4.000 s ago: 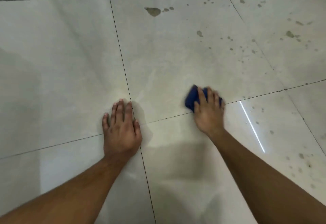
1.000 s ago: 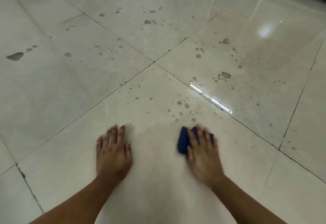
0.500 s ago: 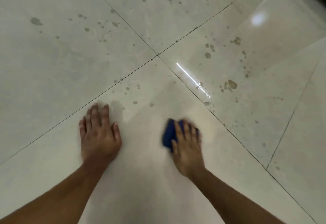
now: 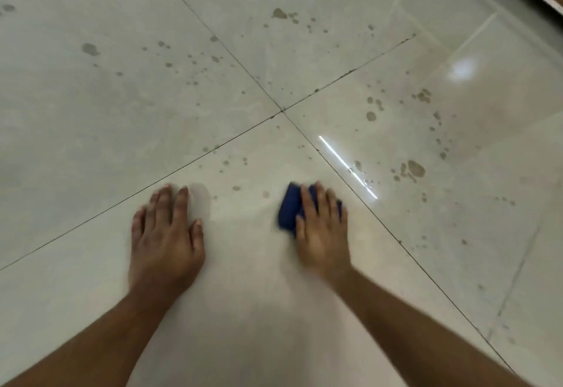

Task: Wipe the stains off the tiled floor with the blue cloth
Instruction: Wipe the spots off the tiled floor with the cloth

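Pressing flat-fingered, the crumpled blue cloth (image 4: pixel 289 211) is held under the right hand (image 4: pixel 321 231) against brown stains (image 4: pixel 265 194) on the glossy tiled floor (image 4: pixel 91 112), while the open left hand (image 4: pixel 166 234) is planted for support.

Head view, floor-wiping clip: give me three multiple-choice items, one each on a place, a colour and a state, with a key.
1. Where is the cloth?
A. Under the right hand
B. Under the left hand
C. Lying alone on the far tile

2. What colour is the cloth?
A. Red
B. Blue
C. White

3. What is the left hand doing?
A. Lifting a bucket
B. Pinching the cloth
C. Resting flat on the floor, holding nothing

Key:
1 A, the cloth pokes out from beneath the right hand's fingers.
2 B, the visible fabric is dark blue.
3 C, its fingers lie straight on the tile with nothing in its grip.
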